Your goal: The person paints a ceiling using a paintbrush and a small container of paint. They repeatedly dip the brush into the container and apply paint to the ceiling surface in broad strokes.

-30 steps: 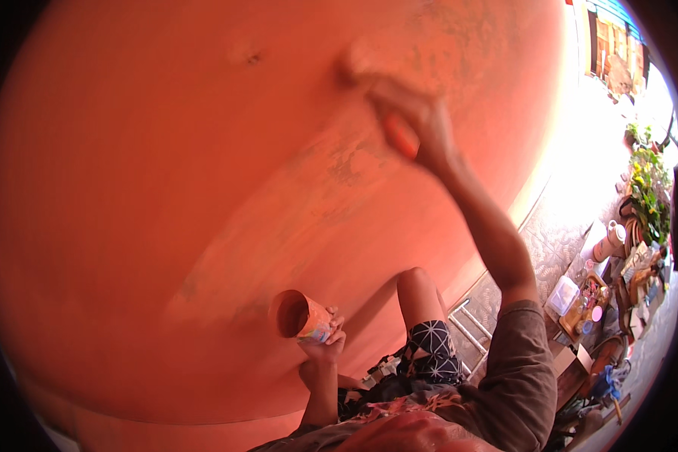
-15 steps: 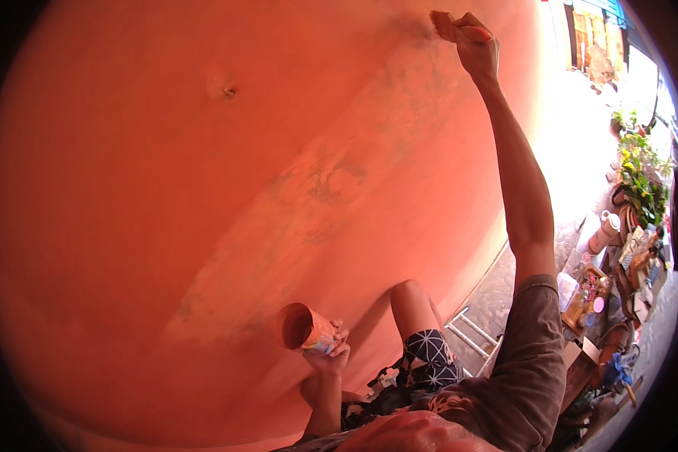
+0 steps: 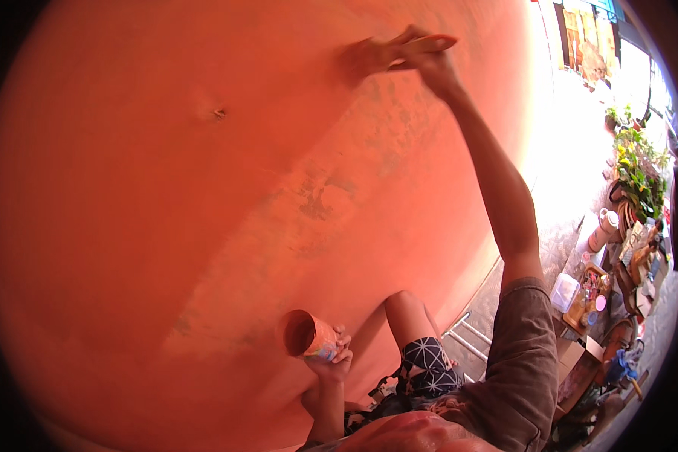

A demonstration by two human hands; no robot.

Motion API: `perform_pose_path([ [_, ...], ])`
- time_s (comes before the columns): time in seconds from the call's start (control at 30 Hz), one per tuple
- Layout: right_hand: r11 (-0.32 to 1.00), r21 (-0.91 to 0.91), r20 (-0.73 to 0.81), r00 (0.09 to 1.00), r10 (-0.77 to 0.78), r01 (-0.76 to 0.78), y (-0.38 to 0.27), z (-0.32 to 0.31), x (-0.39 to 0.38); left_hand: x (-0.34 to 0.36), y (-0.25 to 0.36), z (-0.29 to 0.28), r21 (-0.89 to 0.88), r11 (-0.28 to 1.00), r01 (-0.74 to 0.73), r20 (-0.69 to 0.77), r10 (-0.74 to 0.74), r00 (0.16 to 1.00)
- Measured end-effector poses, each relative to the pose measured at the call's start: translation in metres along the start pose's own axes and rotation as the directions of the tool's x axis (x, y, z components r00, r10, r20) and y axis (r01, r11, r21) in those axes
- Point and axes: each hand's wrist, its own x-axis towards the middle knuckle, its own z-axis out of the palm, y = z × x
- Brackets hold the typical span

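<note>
An orange wall (image 3: 143, 218) fills most of the view, with a paler, patchy diagonal band across it. High up, my right hand (image 3: 422, 56) grips a paintbrush (image 3: 437, 43) whose handle is orange. Its bristles are against the wall or very close to it, smeared by motion, above the upper end of the pale band. Low in the view, my left hand (image 3: 333, 363) is wrapped round an orange paint cup (image 3: 321, 339) with coloured marks on its side. The cup is tilted with its mouth toward the wall; how much it holds is too dark to tell.
A small stub (image 3: 219, 114) sticks out of the wall at upper left. A metal ladder (image 3: 471, 339) stands beside my bent knee. Along the right lie potted plants (image 3: 640, 169), a white jug (image 3: 604, 230), a clear plastic box (image 3: 564, 292) and assorted clutter.
My right hand has swept the brush left and slightly down along the wall. My left hand and the cup have barely shifted.
</note>
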Motion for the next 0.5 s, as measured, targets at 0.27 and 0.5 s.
perform_pose_path([
  [0.27,0.639,-0.765,-0.211,0.910,-0.356,0.073,0.037,-0.092,0.039,0.003,-0.001,-0.012,0.006,0.999,-0.041,-0.032,0.042,0.999],
  [0.5,0.898,-0.344,0.363,0.921,-0.142,0.274,-0.061,0.101,-0.071,-0.010,-0.001,-0.005,0.025,0.997,-0.067,-0.117,0.069,0.991],
])
